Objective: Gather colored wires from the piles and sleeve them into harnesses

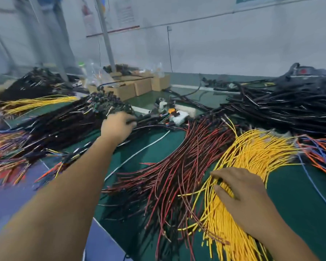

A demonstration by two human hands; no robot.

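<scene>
A big pile of yellow wires fans across the green table at the right. My right hand lies on its near end, fingers spread over the strands. Beside it on the left runs a pile of red-and-black wires. My left hand reaches far out to the middle of the table and grips a black sleeved harness at the edge of a dark harness heap. Its fingertips are hidden among the wires.
Black sleeved cables heap at the far right. Orange and blue wires lie at the right edge, multicoloured wires at the left. Cardboard boxes and a metal post stand at the back. A white wire crosses the middle.
</scene>
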